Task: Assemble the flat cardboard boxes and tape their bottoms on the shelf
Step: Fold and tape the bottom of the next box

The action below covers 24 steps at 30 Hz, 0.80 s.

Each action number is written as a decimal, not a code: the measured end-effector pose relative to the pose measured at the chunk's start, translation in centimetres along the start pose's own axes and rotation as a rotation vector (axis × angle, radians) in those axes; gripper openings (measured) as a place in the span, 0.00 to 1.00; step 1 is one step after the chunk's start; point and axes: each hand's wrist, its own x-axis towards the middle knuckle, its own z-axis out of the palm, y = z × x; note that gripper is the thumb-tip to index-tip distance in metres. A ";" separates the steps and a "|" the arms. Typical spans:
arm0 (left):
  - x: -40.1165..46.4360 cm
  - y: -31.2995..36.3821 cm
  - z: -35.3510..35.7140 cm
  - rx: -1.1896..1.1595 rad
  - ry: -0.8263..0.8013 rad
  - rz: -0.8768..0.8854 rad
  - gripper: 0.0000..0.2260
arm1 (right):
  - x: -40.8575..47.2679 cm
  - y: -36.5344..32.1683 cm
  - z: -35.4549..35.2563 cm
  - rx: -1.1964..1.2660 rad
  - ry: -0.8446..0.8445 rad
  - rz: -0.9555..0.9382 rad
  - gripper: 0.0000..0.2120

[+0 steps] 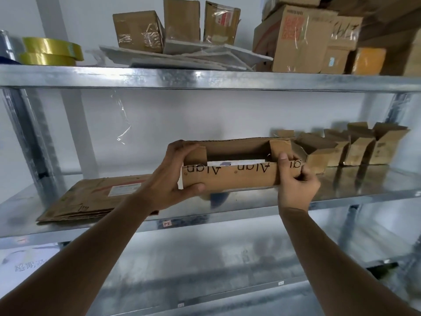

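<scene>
The metal shelf (pixel 341 192) carries flat cardboard (pixel 95 201) left of the long box (pixel 230 176), held just above it. Left hand (pixel 173 176) clamps its left end; right hand (pixel 296 185) pinches the right flap. Best fold short flaps in squarely first.

The single head view looks forward and slightly down at a galvanized metal shelf unit (pixel 205 79) from close in front. The middle shelf board sits about centre frame, the upper board is seen nearly edge-on, and lower boards fall away beneath.
</scene>
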 end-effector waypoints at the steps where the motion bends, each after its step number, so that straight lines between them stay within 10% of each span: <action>1: 0.5 -0.3 0.4 -0.022 0.029 0.015 0.41 | 0.7 0.1 0.0 0.008 0.012 -0.014 0.11; 7: 3.5 -1.7 2.5 -0.098 0.046 -0.057 0.54 | 3.9 0.7 -0.2 -0.019 0.040 -0.107 0.22; 11: 5.3 -3.0 3.9 0.014 0.033 0.102 0.43 | 5.5 1.9 -0.7 -0.050 0.058 -0.134 0.28; 24: 9.4 -4.8 9.3 0.128 -0.107 0.218 0.41 | 11.8 6.3 -3.8 -0.243 -0.062 -0.300 0.13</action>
